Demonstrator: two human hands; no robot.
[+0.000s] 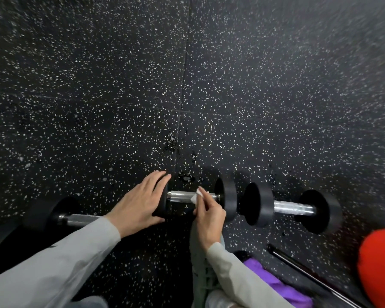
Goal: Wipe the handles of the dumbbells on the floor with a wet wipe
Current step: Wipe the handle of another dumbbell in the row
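Three dumbbells lie in a row; on the middle dumbbell [200, 200], the flat left hand [140, 203] steadies its end while the right hand [208, 215] pinches the wet wipe [195, 196] against the handle. Next, probably rubbing along it.

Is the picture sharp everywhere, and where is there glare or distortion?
Head view: sharp in the middle, around the right hand and wipe; the floor smears at the edges; wide-angle bending curves the dumbbell row; bright glare on the right dumbbell handle.
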